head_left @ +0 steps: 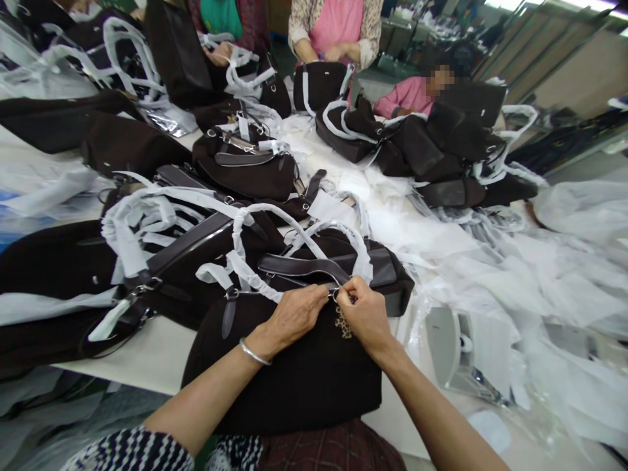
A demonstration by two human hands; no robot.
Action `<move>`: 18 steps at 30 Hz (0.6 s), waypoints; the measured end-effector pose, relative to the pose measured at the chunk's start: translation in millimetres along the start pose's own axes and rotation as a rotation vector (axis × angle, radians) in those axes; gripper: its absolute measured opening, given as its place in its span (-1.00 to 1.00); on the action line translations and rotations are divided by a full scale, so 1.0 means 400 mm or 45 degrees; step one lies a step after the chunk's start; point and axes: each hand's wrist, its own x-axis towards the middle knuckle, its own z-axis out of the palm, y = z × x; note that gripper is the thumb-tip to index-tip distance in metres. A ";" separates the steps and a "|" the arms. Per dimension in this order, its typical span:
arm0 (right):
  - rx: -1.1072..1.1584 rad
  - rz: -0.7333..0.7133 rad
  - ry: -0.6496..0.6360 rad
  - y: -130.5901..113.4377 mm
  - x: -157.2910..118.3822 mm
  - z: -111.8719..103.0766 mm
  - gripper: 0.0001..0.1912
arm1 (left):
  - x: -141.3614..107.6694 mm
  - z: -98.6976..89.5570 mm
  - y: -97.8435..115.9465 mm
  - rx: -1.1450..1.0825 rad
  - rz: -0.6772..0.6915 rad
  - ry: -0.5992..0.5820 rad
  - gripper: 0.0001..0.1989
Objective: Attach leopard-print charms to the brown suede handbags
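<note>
A dark brown handbag (pixel 289 379) leans toward me at the table edge, its handles wrapped in white paper (pixel 240 242). My left hand (pixel 300 313) is closed at the bag's top edge, fingertips pinched beside a small metal ring (pixel 335 296). From the other side my right hand (pixel 367 317) pinches at the ring, its fingers curled in. A gold-coloured openwork charm (pixel 343 324) hangs just below, against the bag's front. A flat dark strap (pixel 304 267) lies across the bag's opening behind my hands. What exactly sits between my fingertips is partly hidden.
More dark handbags with wrapped handles (pixel 245 167) crowd the table to the left and back. White wrapping sheets (pixel 549 261) heap on the right, near a grey tape dispenser-like object (pixel 444 347). Several people work across the table, one in a pink apron (pixel 338 29).
</note>
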 end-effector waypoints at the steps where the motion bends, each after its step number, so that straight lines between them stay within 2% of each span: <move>1: 0.026 0.009 0.005 0.002 0.000 0.001 -0.88 | 0.001 0.001 -0.001 0.004 0.005 -0.003 -0.74; 9: 0.110 0.074 0.052 0.015 0.001 0.016 -0.88 | -0.002 0.006 -0.011 0.040 0.072 -0.009 -0.77; 18: 0.002 -0.050 -0.035 0.039 0.003 0.038 -0.90 | -0.004 0.027 -0.015 -0.024 0.067 -0.005 -0.79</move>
